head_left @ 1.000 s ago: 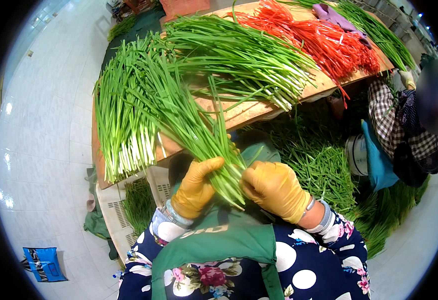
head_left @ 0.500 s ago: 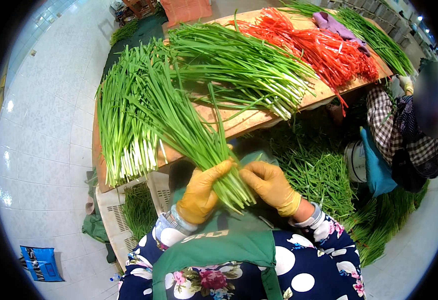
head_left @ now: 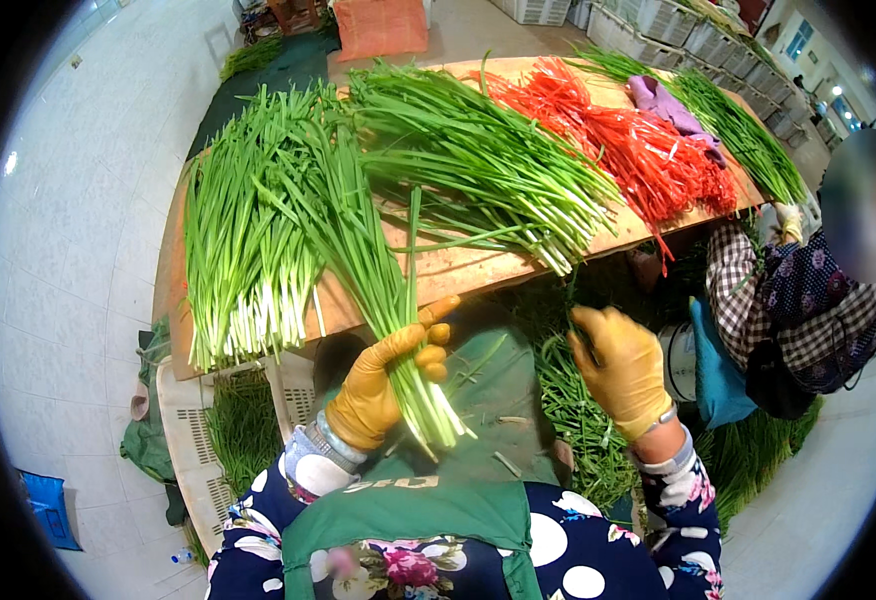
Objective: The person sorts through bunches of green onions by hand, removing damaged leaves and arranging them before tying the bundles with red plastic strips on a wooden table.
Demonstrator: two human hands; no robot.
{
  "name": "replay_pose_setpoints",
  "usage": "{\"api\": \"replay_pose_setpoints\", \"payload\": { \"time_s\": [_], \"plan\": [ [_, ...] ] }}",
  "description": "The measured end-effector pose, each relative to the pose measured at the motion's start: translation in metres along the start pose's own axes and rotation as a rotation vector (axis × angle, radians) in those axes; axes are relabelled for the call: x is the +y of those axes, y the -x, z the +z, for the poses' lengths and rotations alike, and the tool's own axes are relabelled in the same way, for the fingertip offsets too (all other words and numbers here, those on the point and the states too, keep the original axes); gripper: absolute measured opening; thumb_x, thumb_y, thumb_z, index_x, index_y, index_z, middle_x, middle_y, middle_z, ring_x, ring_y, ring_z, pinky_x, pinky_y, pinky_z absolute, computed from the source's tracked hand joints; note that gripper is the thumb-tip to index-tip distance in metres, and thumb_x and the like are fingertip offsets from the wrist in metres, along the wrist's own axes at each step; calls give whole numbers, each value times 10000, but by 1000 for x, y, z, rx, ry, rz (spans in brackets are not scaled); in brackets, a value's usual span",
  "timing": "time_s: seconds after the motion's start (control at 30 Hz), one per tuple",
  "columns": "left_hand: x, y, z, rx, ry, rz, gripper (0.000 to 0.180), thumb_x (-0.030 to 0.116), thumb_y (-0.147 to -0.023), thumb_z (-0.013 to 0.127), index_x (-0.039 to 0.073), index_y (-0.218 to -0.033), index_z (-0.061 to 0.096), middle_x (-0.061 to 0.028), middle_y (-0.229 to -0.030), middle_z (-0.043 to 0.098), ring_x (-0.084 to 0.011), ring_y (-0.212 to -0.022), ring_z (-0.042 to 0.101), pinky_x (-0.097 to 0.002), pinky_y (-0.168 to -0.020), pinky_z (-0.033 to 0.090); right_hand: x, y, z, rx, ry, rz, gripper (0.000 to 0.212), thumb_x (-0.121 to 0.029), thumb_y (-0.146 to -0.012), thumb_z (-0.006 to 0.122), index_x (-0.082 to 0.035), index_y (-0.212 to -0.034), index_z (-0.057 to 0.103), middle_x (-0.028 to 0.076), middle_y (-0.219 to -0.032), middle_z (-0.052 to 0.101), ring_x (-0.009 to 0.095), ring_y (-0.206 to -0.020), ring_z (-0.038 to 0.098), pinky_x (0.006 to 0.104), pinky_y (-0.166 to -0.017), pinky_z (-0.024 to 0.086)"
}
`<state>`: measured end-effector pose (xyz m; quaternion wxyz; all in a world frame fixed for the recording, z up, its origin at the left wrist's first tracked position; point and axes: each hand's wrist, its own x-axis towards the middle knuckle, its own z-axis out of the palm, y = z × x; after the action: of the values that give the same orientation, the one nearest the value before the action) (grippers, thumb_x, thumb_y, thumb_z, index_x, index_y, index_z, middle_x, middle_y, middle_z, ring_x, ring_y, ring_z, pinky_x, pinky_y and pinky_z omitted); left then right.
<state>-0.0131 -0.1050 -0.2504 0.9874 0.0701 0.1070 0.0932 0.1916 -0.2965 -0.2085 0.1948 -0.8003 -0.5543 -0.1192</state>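
My left hand [head_left: 383, 385], in a yellow rubber glove, is wrapped round a small bunch of garlic chives [head_left: 358, 230]. Its pale cut ends point down over my green apron, while its leafy tops rest on the wooden table. My right hand [head_left: 620, 370], gloved alike, is apart from the bunch, above loose green trimmings [head_left: 583, 430] to the right. Its fingers are bent with thumb and forefinger drawn together; whatever they hold is too small to name. Stacks of chives lie on the table at left [head_left: 248, 240] and in the middle [head_left: 488, 150].
The wooden table [head_left: 448, 265] also bears red ties [head_left: 648, 140], a purple cloth [head_left: 668, 105] and more chives. A white crate [head_left: 193, 440] holds greens at my left. A person in a checked sleeve [head_left: 733, 280] sits at right beside a white bucket [head_left: 678, 360].
My right hand has left the bunch's lower end and moved right over the trimmings. The left hand still grips the bunch, which looks thinner and more upright. My view has shifted slightly.
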Motion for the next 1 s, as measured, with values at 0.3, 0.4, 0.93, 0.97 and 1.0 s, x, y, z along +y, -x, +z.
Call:
{"api": "replay_pose_setpoints", "payload": {
  "time_s": [0.3, 0.4, 0.93, 0.97, 1.0],
  "plan": [
    [39, 11, 52, -353, 35, 85, 359, 103, -946, 556, -2, -1284, 492, -2, -719, 393, -66, -552, 368, -222, -521, 355, 14, -91, 34, -199, 283, 7, 247, -338, -791, 694, -102, -818, 625, 123, -765, 607, 323, -717, 613, 412, -657, 479],
    [44, 8, 55, -305, -49, 178, 353, 104, -958, 537, 11, -1297, 511, 4, -712, 379, -68, -530, 341, -232, -513, 344, 30, -109, 9, -285, 21, -1, 311, -375, -790, 694, -66, -801, 664, 169, -772, 653, 349, -743, 633, 436, -661, 485],
    [1, 17, 6, 224, -379, 195, 353, 139, -947, 577, -1, -1265, 515, -146, -1192, 616, -194, -934, 642, -289, -732, 555, -59, -8, 12, -576, -1494, 485, 295, -238, -978, 461, -11, -970, 647, 5, -764, 566, 78, -653, 503, 211, -605, 413],
    [0, 14, 6, 243, -365, 175, 375, 137, -950, 571, -6, -1288, 495, -156, -1230, 603, -205, -982, 645, -294, -749, 561, -64, 0, 16, -593, -1519, 517, 287, -238, -980, 472, -9, -963, 645, 0, -762, 560, 73, -668, 506, 210, -612, 412],
    [-2, 12, 7, 230, -357, 150, 397, 121, -951, 565, -8, -1314, 470, -162, -1258, 589, -223, -1044, 635, -283, -762, 563, -65, 6, 21, -584, -1462, 475, 247, -205, -971, 514, 0, -973, 652, 34, -746, 587, 117, -647, 531, 256, -633, 447]
  ]
}}
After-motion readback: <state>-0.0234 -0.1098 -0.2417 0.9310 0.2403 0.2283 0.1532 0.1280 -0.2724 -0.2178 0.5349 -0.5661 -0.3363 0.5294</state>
